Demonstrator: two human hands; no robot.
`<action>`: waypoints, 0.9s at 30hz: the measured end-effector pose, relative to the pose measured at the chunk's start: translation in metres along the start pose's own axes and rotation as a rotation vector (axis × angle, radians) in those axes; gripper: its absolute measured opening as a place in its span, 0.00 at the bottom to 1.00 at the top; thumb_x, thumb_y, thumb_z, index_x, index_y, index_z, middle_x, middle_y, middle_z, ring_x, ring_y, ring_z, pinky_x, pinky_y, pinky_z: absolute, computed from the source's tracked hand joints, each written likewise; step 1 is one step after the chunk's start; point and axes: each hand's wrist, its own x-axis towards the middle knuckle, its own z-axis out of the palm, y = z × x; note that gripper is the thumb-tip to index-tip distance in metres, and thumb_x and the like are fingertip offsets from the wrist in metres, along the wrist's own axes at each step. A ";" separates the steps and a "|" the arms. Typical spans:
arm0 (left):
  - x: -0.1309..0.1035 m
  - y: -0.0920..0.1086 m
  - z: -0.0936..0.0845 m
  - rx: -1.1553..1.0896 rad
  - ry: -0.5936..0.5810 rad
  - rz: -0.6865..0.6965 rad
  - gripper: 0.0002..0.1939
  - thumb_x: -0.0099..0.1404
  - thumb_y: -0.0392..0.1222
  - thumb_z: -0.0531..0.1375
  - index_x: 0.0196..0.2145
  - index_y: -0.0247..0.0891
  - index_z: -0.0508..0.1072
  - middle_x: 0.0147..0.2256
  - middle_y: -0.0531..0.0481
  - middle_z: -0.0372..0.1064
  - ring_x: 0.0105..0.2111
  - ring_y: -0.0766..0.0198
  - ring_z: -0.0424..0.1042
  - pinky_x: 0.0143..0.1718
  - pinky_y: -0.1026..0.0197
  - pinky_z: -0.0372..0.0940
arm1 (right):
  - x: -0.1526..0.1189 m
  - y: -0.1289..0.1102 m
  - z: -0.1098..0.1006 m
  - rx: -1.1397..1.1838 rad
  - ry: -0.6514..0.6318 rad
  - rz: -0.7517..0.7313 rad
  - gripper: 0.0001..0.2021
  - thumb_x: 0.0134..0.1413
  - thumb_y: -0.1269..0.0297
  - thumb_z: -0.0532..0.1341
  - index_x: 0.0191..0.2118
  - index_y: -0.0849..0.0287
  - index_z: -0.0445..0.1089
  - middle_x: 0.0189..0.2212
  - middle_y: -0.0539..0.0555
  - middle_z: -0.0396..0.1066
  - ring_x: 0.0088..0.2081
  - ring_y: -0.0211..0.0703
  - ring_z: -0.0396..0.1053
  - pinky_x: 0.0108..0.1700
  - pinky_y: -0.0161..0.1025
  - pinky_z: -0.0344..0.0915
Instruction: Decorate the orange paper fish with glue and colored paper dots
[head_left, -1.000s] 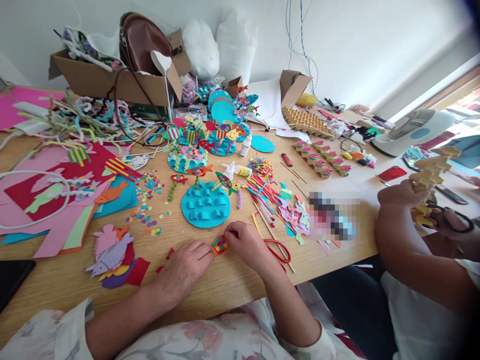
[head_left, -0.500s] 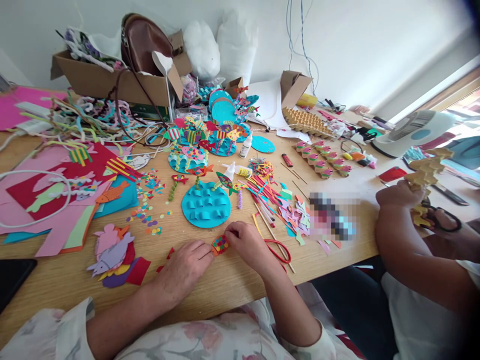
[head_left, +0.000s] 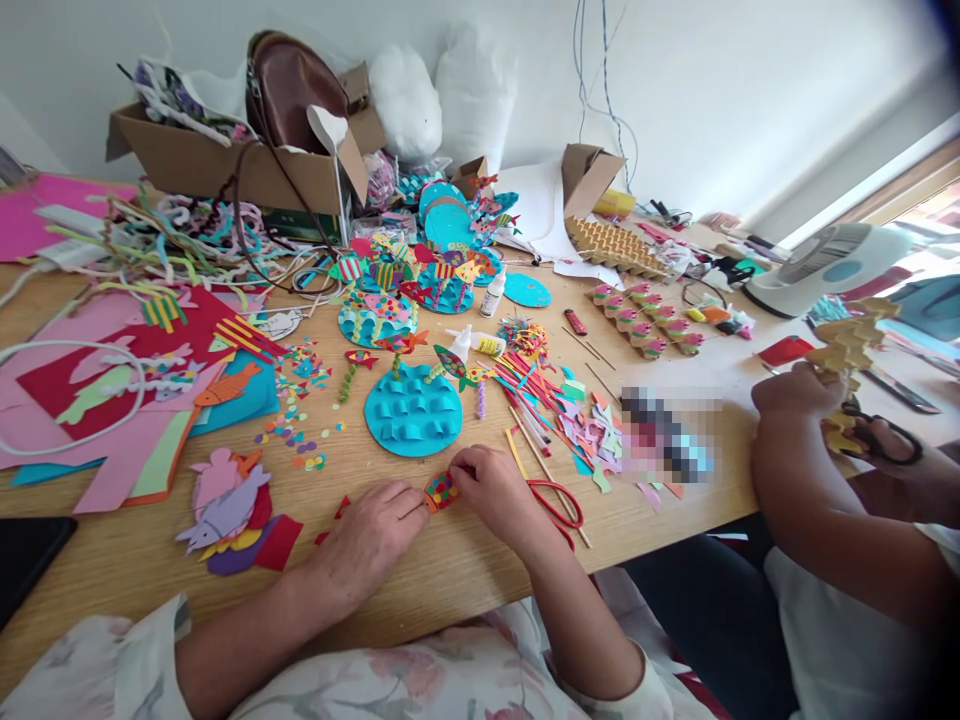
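A small orange paper fish (head_left: 441, 491) covered in coloured dots lies on the table between my hands. My left hand (head_left: 379, 535) presses its closed fingertips on the fish's left end. At the other end, the bent fingers of my right hand (head_left: 491, 488) pinch the edge of the fish; their tips are partly hidden. Red paper scraps (head_left: 341, 508) poke out beside my left hand. Just beyond stands a blue paper disc (head_left: 412, 425) with curled paper strips and small fish on stalks. Coloured paper dots (head_left: 289, 435) are scattered to the left of it.
Paper fish cut-outs (head_left: 225, 505) are piled at left. White glue bottles (head_left: 493, 295) stand behind the blue disc. Paper strips, sticks and a red cord (head_left: 559, 505) lie right. A co-worker's hands (head_left: 799, 390) hold scissors and egg-carton card. A fan (head_left: 829, 265) stands behind.
Both hands stay on the paper fish almost unmoved. The whole view has shifted very slightly.
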 end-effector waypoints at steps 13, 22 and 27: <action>0.000 0.001 -0.002 -0.013 0.008 0.000 0.07 0.63 0.31 0.53 0.38 0.34 0.69 0.38 0.48 0.68 0.40 0.60 0.65 0.41 0.57 0.65 | 0.001 0.003 0.004 0.060 0.031 -0.009 0.10 0.48 0.74 0.54 0.26 0.60 0.72 0.27 0.54 0.74 0.30 0.39 0.68 0.32 0.32 0.57; 0.000 0.000 -0.001 -0.054 -0.001 -0.025 0.08 0.64 0.31 0.51 0.37 0.36 0.69 0.38 0.49 0.68 0.40 0.61 0.66 0.41 0.56 0.66 | -0.004 0.008 -0.014 0.127 0.129 -0.005 0.11 0.51 0.72 0.52 0.28 0.60 0.72 0.26 0.53 0.73 0.28 0.38 0.67 0.29 0.32 0.58; -0.004 0.002 -0.011 -0.224 0.058 -0.056 0.13 0.64 0.29 0.48 0.39 0.39 0.69 0.40 0.51 0.68 0.41 0.65 0.66 0.43 0.60 0.65 | -0.014 0.010 -0.017 0.142 0.147 -0.015 0.10 0.52 0.70 0.52 0.29 0.60 0.70 0.25 0.52 0.72 0.27 0.39 0.67 0.29 0.33 0.58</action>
